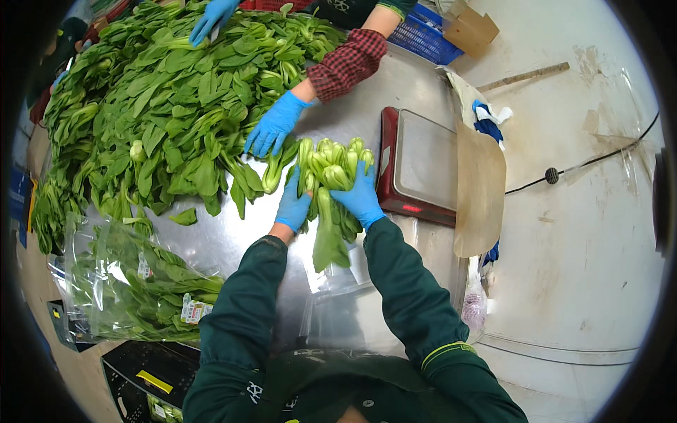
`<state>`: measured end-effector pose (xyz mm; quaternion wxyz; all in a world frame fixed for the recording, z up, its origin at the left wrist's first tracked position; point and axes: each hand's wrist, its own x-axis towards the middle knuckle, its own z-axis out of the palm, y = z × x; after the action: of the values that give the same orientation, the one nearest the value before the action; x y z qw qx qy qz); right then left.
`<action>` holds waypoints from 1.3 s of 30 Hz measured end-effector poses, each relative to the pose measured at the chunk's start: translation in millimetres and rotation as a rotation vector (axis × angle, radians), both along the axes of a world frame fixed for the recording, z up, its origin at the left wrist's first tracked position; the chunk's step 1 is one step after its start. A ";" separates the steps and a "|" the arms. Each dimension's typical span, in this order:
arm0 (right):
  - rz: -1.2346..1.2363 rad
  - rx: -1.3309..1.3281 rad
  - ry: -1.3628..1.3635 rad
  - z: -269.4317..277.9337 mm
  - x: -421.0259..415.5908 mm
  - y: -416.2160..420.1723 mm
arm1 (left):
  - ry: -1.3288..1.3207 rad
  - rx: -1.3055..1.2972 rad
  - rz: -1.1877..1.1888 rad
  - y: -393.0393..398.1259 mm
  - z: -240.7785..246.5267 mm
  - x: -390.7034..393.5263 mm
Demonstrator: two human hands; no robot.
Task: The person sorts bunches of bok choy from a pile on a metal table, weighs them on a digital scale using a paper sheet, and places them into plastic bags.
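Note:
A bunch of bok choy [334,177] is held between my two blue-gloved hands, its pale stem ends pointing away from me and its leaves towards me. My left hand [294,201] grips its left side, and my right hand [363,196] presses its right side with the thumb over the stems. Beneath the leaves lies a clear plastic bag [338,291] on the metal table. A red digital scale [426,158] stands just right of my right hand, its plate bare. One loose bok choy [272,174] lies left of the bunch.
A large heap of bok choy [174,106] covers the table's far left. A co-worker's gloved hands [277,124] reach onto it and near my bunch. Clear bags of bok choy [143,291] lie at the near left, above a black crate [153,370]. A blue crate [423,37] stands beyond the table.

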<state>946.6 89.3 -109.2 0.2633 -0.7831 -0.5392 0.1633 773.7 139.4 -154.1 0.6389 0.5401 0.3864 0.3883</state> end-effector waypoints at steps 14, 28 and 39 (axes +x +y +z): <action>0.016 0.127 0.598 49.4 7.7 5.2 | -0.189 -0.137 0.062 -10.7 12.3 -3.2; -0.081 0.336 1.220 199.9 26.3 -54.2 | 0.330 0.474 0.197 -41.2 59.2 -4.4; -0.118 0.396 0.237 253.6 195.5 -138.6 | 0.210 0.426 0.093 -105.4 83.3 0.1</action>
<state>1142.1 -49.3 144.3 0.4823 -0.7216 -0.4795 0.1296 773.8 34.0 -70.7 0.4485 0.6816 0.3845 0.4317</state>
